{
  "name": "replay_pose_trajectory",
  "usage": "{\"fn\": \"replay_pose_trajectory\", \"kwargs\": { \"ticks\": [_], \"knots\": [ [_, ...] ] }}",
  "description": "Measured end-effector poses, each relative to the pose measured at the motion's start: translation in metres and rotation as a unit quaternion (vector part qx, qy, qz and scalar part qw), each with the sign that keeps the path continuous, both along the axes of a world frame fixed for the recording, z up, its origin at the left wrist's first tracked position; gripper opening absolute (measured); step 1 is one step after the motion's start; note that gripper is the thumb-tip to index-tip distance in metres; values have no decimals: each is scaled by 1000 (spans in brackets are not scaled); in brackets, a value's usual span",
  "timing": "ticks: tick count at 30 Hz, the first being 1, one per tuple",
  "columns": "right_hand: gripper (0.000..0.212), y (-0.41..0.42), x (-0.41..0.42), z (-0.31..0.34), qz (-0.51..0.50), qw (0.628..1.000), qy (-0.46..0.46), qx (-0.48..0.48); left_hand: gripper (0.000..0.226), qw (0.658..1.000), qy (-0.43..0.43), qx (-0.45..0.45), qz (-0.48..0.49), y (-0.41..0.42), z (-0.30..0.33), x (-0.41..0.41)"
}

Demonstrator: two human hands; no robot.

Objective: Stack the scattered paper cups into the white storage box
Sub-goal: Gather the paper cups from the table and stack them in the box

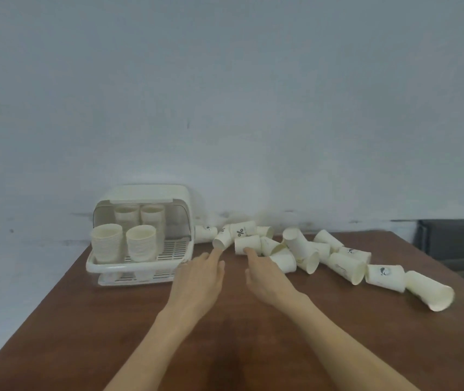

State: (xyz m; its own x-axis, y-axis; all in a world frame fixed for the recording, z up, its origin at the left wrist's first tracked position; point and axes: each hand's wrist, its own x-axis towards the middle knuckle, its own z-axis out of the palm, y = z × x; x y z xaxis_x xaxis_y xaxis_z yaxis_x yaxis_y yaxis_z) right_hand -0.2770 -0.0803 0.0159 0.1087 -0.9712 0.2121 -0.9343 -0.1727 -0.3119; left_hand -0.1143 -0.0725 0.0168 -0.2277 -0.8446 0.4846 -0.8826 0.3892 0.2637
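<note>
A pale, scuffed wall [225, 94] is seen behind a brown wooden table [253, 348]. At the table's far left, the white storage box [146, 193] stands with its lid raised; four stacks of nested cups are held upright inside, two front stacks [123, 244] at the open edge and two rear stacks [140, 217] beneath the lid. Scattered paper cups [338, 261] lie on their sides in a loose row running from just beside the box toward the table's right edge, several touching or overlapping. The left hand [199, 275] is extended with fingers straight, holding nothing, its fingertips just beside a tipped cup [222, 238]. The right hand [264, 273] is likewise extended and relaxed, gripping nothing; its forefinger reaches another tipped cup [247, 244], though contact cannot be confirmed.
</note>
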Motion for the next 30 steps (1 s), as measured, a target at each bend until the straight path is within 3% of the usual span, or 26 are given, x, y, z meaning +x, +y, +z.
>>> {"fn": "replay_pose_trajectory", "kwargs": {
  "ticks": [6, 12, 18, 24, 30],
  "knots": [
    [35, 19, -49, -6, -45, 998, -41, -1, 36, 999, -12, 17, -34, 5, -4, -45],
    [47, 33, -100, -14, -100, 994, -30, 20, 34, 997, -32, 31, -67, 10, -7, -91],
    [41, 46, -146, -26, -137, 990, -21, 26, 34, 992, -53, 54, -106, 11, -14, -138],
    [50, 65, -196, -33, -202, 978, -33, 47, 34, 985, -60, 60, -148, 17, -23, -190],
    [20, 84, -246, -45, -330, 941, -46, 61, 32, 977, -80, 70, -187, 22, -37, -239]
  ]
}}
